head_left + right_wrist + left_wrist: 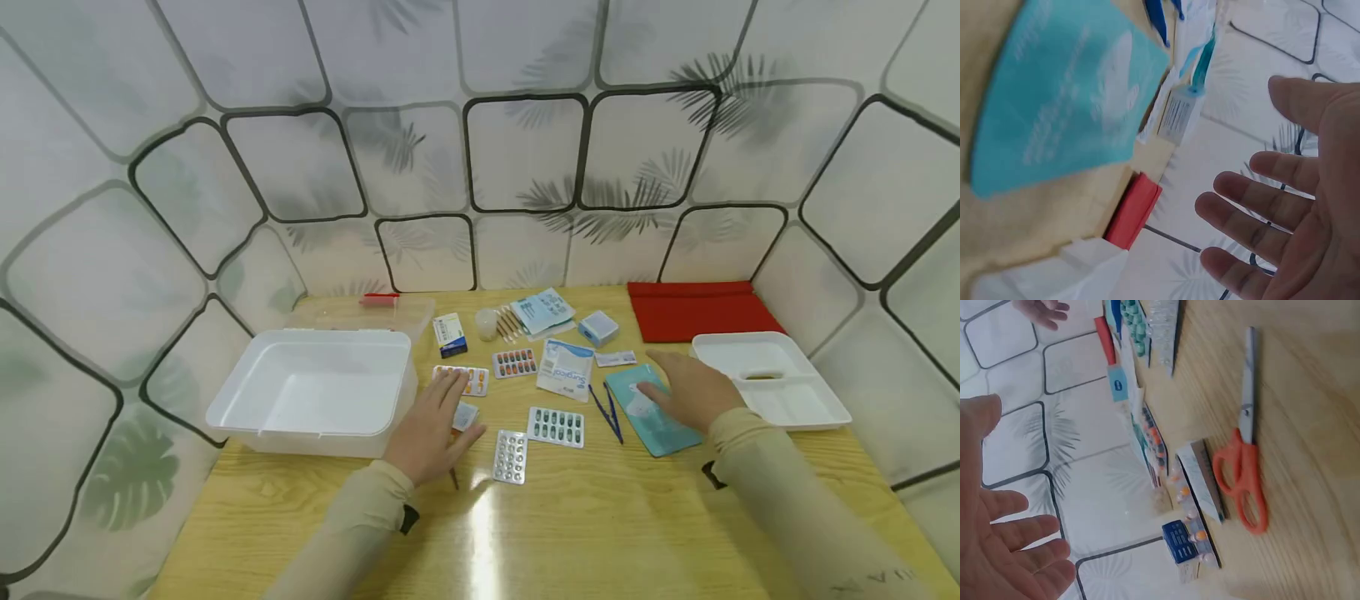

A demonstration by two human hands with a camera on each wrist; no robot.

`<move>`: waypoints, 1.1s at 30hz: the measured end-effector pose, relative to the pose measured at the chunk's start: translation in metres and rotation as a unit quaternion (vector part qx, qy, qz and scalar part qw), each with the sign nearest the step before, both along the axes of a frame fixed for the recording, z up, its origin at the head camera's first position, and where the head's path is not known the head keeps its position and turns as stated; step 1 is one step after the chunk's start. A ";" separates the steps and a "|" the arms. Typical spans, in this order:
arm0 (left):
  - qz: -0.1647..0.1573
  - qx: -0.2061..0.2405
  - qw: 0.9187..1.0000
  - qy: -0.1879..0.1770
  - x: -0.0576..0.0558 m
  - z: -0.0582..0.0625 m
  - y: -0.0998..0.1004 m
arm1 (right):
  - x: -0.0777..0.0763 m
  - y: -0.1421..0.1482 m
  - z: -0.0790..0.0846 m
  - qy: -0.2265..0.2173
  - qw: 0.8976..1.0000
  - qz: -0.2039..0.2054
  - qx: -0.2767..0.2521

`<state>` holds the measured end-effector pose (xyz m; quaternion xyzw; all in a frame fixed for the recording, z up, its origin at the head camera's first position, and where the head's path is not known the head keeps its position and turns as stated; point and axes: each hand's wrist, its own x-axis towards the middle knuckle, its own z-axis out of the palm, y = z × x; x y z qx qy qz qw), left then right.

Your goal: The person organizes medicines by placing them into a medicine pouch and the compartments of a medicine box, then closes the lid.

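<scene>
My left hand hovers palm down over the table, fingers extended and holding nothing. Beneath it lie orange-handled scissors, mostly hidden in the head view, and a small flat box. A blister pack of orange capsules is just beyond its fingertips. Above the teal packet my right hand is held with spread fingers, apart from it and with nothing in its grasp. Blue tweezers rest left of that packet. Between the hands are a green-capsule blister pack and a silver tablet blister pack.
At left stands a white bin, its clear lid behind. A divided white tray and red pouch are at right. Further back are a Surgical packet, cotton swabs, a blue-white box and a medicine box.
</scene>
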<state>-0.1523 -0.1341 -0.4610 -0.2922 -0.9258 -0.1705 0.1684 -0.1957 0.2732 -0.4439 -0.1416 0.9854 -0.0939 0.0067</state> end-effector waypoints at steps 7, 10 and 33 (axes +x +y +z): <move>-0.004 0.039 0.997 -0.060 -0.004 0.012 0.020 | -0.045 0.016 0.009 -0.008 0.999 0.002 0.034; -0.011 0.059 0.993 -0.102 -0.008 0.018 0.032 | -0.061 0.021 0.006 -0.021 0.999 -0.005 0.047; -0.023 0.293 0.857 -0.423 -0.084 0.029 0.144 | -0.126 0.019 -0.031 -0.106 0.989 -0.068 0.081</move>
